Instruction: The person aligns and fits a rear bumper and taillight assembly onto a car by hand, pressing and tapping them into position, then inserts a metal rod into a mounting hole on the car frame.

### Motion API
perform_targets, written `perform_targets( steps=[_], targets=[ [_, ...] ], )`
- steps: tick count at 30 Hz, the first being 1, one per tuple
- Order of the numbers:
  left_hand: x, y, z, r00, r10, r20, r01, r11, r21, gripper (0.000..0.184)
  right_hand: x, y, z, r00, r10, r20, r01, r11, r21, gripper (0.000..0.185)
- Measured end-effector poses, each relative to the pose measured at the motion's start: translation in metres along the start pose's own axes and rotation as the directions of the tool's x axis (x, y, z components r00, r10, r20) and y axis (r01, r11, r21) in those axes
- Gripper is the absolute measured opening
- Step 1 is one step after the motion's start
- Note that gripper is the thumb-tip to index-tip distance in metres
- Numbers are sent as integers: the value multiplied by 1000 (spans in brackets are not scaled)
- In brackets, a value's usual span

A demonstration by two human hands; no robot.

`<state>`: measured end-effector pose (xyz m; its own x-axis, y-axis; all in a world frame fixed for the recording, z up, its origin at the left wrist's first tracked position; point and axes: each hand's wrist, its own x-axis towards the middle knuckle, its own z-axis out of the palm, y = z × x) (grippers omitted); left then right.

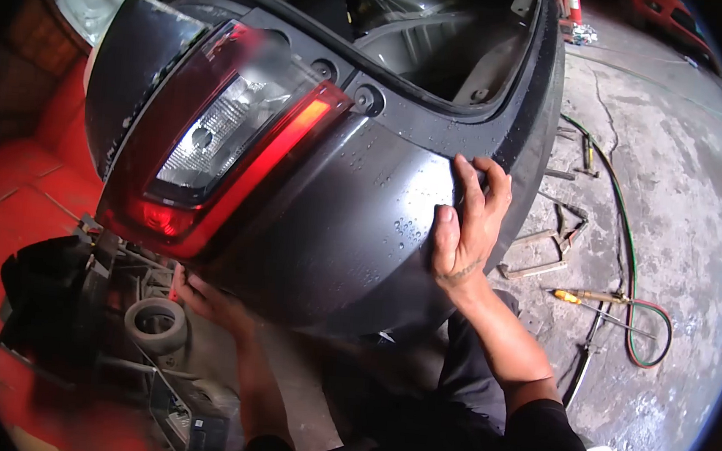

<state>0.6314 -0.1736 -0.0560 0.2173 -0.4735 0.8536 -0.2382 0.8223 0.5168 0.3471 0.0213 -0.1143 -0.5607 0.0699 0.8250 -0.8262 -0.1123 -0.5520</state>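
A dark grey car rear corner panel (362,217), dotted with water drops, fills the middle of the head view. Set into it is a red and clear tail light (223,143), with an orange-red glowing strip along its side. My right hand (476,222) rests on the panel's right side, thumb and fingers apart, holding nothing. Below the tail light, my left hand (211,298) reaches in at the panel's lower edge. Its fingers lie partly in shadow beside a small red thing (177,283), and their grip is unclear. A round grey ring-shaped part (156,324) sits just below them.
The boot opening (443,50) lies behind the panel. On the concrete floor at right are a green and red hose (628,221), a yellow-handled screwdriver (567,297) and metal clamps (550,245). A red surface (23,207) spreads at left, beside exposed car parts.
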Motion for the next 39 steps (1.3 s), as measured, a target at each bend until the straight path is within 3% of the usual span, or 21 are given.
perform_targets(
  steps=[5,11,14,17,23,30,34,39],
  targets=[
    [0,9,2,996,-75,-38,76,997,30,44,1,2,-1,1000,3,23,-3,1000,9,56],
    [-11,28,-5,992,-8,122,9,1000,-5,56,2,3,-4,998,13,54,-14,1000,19,57],
    [-28,51,2,944,213,251,-240,968,79,67,5,1,-8,997,13,81,-15,1000,20,58],
    [-29,53,7,919,251,304,-273,961,31,78,10,-1,-10,990,-48,136,46,999,20,59],
    [-21,58,15,955,164,249,-179,983,38,99,27,-3,-6,978,-116,171,107,992,60,59],
    [-22,57,11,959,170,229,-192,978,80,105,41,-1,-12,943,-213,254,194,976,98,60],
    [-22,67,18,959,169,226,-187,981,59,103,49,-4,-11,943,-232,239,207,970,125,53],
    [-22,68,17,958,186,216,-208,975,81,110,66,-14,7,937,-296,187,259,945,201,57]
  ],
)
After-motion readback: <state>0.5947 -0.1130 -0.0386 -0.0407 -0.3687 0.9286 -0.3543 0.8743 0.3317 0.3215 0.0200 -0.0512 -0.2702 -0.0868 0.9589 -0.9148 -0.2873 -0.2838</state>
